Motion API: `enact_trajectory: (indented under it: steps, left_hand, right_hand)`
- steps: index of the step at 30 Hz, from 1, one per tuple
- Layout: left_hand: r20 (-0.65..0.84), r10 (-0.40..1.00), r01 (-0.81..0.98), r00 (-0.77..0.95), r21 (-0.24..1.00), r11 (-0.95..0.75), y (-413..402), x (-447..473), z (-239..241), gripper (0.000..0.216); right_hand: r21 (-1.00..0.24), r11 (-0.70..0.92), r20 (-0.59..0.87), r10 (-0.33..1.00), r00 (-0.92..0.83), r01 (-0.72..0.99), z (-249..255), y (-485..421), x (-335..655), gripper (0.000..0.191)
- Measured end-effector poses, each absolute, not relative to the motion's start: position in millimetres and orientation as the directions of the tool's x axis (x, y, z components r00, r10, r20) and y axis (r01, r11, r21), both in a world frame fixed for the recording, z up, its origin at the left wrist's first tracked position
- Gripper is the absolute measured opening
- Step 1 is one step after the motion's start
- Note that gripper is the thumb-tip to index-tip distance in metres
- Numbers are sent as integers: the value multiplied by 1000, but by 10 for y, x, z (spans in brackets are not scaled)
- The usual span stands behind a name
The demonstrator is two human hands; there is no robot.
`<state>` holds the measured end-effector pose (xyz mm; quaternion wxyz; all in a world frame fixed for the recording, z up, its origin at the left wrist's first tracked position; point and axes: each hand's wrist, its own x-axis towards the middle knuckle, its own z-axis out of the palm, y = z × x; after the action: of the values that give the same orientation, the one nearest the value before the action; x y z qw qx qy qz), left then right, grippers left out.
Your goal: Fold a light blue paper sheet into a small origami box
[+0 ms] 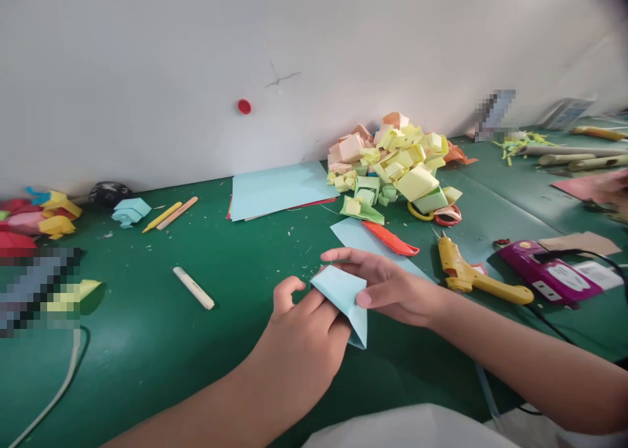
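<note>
A small folded piece of light blue paper (343,288) is held between both hands above the green table. My left hand (307,330) has its fingers tucked into the fold from below, and their tips are hidden by the paper. My right hand (387,288) grips the paper's right side, the thumb pressed on its front and the other fingers behind. Beyond my right hand lie a flat light blue sheet (350,233) and an orange-red paper cutter (390,239). A whitish marker (193,288) rests to the left of my hands.
Folded paper pieces (397,167) are heaped against the wall beside blue sheets (279,189). A yellow glue gun (471,275), scissors (446,214) and a purple power strip (549,271) lie right. Two pens (171,214) and a folded blue piece (131,211) are at left.
</note>
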<state>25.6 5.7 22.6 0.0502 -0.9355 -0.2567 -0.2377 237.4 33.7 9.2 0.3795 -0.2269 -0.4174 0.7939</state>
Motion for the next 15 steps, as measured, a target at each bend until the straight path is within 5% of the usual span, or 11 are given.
enact_trajectory:
  steps: [7,13,15]
  left_hand:
    - [388,442,465,809,39,-885,132,207,257,18]
    - [635,396,449,663,86,-889,62,-56,241,45]
    - [682,449,441,578,202,-874,9,-128,127,62]
  right_hand:
    - [-847,-370,-88,805,-587,-381,52,356,2385,59]
    - [-824,-303,3,842,-539,-478,102,378,2483,65]
    - [-816,-280,39,847,-531,-506,115,368,2479,68]
